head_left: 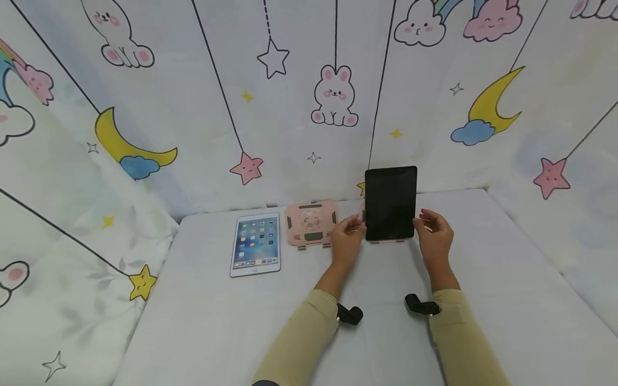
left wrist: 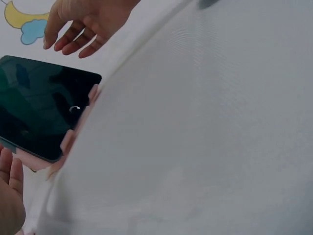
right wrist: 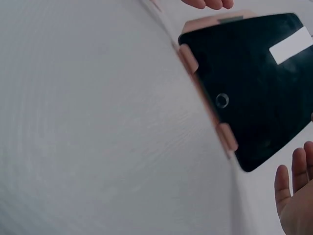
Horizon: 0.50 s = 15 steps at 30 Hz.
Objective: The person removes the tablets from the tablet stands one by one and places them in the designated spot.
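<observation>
A black tablet point(head_left: 391, 201) with a dark screen leans upright in a pink tablet stand point(right wrist: 227, 137), its lower edge behind the stand's two small front hooks. My left hand point(head_left: 346, 241) is at the tablet's left edge, fingers loosely bent and holding nothing. On the other side, my right hand point(head_left: 434, 236) stays close to the right edge with relaxed fingers. Both wrist views show a gap between the right hand point(left wrist: 93, 22) and the tablet. Most of the stand is hidden behind the tablet.
Left of the hands lies a white tablet point(head_left: 256, 244) with its screen lit and app icons showing. Between the two tablets, a second pink stand point(head_left: 311, 222) lies flat near the back edge of the white-covered table point(head_left: 203, 321). A patterned curtain point(head_left: 299, 107) hangs behind.
</observation>
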Each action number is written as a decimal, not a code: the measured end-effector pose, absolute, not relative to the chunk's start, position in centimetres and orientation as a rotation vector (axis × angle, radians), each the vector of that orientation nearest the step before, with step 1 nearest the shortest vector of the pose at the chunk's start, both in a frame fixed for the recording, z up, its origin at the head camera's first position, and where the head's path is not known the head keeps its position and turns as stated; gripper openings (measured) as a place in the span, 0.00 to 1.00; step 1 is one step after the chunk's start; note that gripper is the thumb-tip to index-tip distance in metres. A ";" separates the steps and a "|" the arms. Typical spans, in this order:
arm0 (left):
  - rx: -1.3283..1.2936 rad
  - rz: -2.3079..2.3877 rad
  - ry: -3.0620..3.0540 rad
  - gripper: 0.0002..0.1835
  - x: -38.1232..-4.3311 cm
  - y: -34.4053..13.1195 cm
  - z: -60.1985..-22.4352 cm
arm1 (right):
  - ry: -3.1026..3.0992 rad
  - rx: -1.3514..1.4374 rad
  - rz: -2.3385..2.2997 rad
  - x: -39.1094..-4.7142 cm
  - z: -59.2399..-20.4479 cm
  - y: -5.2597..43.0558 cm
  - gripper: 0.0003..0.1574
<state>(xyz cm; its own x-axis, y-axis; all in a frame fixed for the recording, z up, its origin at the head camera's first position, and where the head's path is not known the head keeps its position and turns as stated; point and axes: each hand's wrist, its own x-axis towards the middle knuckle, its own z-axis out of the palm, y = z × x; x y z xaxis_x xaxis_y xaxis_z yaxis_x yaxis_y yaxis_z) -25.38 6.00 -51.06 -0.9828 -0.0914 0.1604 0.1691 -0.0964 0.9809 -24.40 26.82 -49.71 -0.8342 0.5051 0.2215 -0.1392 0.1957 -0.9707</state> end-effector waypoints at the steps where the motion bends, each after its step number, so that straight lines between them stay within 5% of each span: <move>1: -0.078 -2.215 -1.988 0.19 -25.3 6.2 -51.3 | -1.985 -0.357 1.696 -24.5 -50.1 27.1 0.22; 8: -0.092 -2.239 -2.017 0.22 -25.2 7.2 -52.6 | -2.092 -0.429 1.746 -24.7 -51.8 27.9 0.30; 15: -0.041 -2.059 -2.050 0.21 -25.1 8.5 -53.5 | -2.154 -0.366 1.738 -25.3 -52.3 28.2 0.27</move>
<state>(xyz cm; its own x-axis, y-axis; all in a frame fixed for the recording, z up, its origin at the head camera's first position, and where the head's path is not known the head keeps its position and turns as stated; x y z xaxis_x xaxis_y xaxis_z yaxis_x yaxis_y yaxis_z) -25.14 8.52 -53.51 -0.9721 -0.1454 0.1842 0.1848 0.0092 0.9827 -25.28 28.17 -52.35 -0.9061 0.4096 0.1061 -0.0172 0.2151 -0.9765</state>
